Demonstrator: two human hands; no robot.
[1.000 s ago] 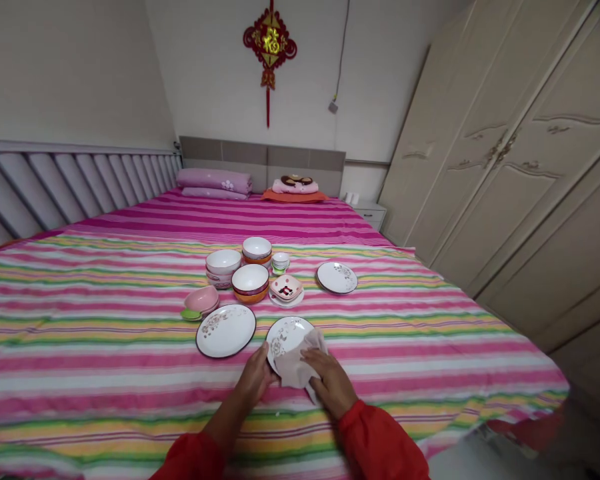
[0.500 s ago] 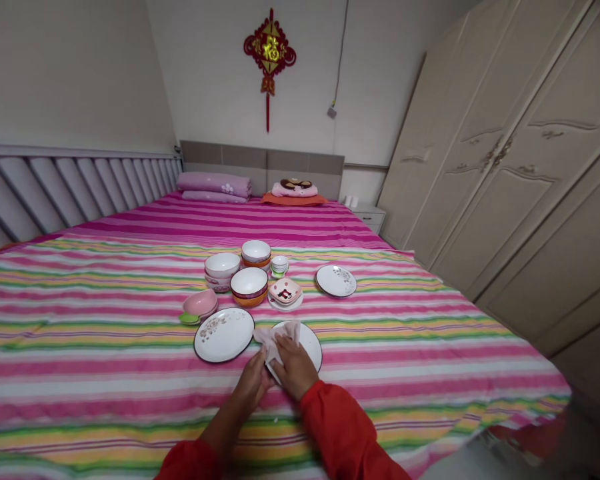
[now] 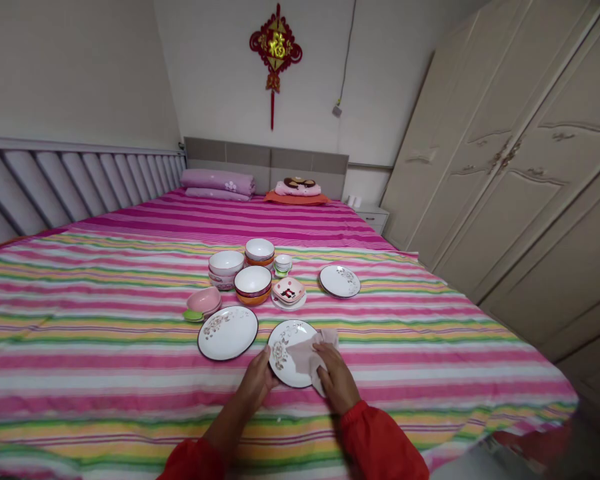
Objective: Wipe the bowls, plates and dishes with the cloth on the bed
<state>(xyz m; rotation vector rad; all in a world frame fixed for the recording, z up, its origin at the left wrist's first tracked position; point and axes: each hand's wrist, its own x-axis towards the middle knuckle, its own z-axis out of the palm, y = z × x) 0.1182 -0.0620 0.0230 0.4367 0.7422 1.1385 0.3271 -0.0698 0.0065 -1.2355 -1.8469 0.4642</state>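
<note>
A white plate (image 3: 286, 373) with a dark rim and a brown flower pattern is in front of me, tipped slightly above the bedspread or resting on it; I cannot tell which. My left hand (image 3: 258, 381) grips its left edge, thumb on top. On the plate's right side, my right hand (image 3: 336, 377) presses a thin pale pink cloth (image 3: 304, 357) against the surface, fingers closed on it. Part of the cloth hangs over the right rim. Just left of this plate lies another flowered plate (image 3: 229, 335), flat on the striped cover.
Beyond the plates stand stacked bowls (image 3: 253, 283), pink bowls (image 3: 203, 301) with a green piece, a square patterned dish (image 3: 288, 291) and small cups (image 3: 283, 263). More plates (image 3: 339, 281) lie to the right. A striped sheet (image 3: 130, 380) covers the bed; a wardrobe (image 3: 520, 200) stands right.
My right hand has slid the cloth from the plate's left part to its right edge, uncovering the flower pattern. My left hand still holds the left rim. The view has shifted slightly.
</note>
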